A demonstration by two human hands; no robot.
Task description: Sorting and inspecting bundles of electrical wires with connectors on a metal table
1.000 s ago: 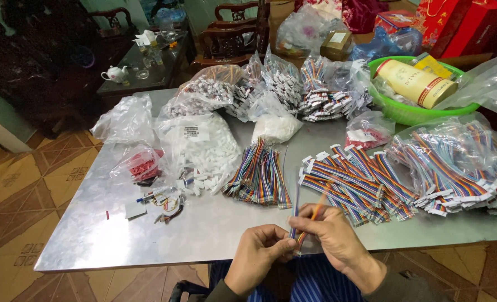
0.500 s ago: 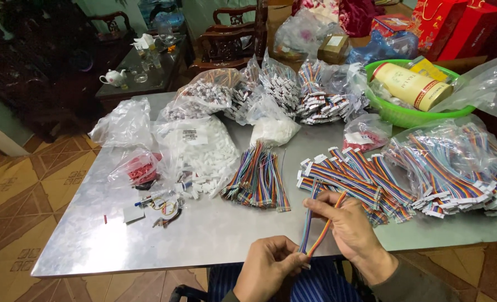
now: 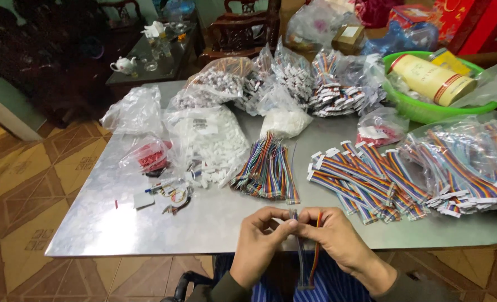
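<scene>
At the lower middle of the frame we hold one rainbow ribbon cable (image 3: 307, 263) upright over the near edge of the metal worktop (image 3: 215, 223). Our left hand (image 3: 259, 237) and right hand (image 3: 332, 235) meet at its top end, each grip pinching the wires between thumb and fingertips, while the rest of the cable hangs down toward our lap. We judge that the step in hand is working on that top end, lining up or separating the wire tips; whether a connector already sits there we cannot tell, as the fingers hide it. Just above our hands lies a loose bundle of bare-ended cables (image 3: 268, 170), and to its right a spread pile of cables with white plugs (image 3: 365, 179). A bag of white connector housings (image 3: 215, 148) sits left of centre, with a small bag of red parts (image 3: 150, 156) beside it. A green basket (image 3: 427, 109) stands at the upper right. What comes next likely calls for a steady pinch that keeps the wire tips flat and in colour order, and one hand freed to reach the housings.
</scene>
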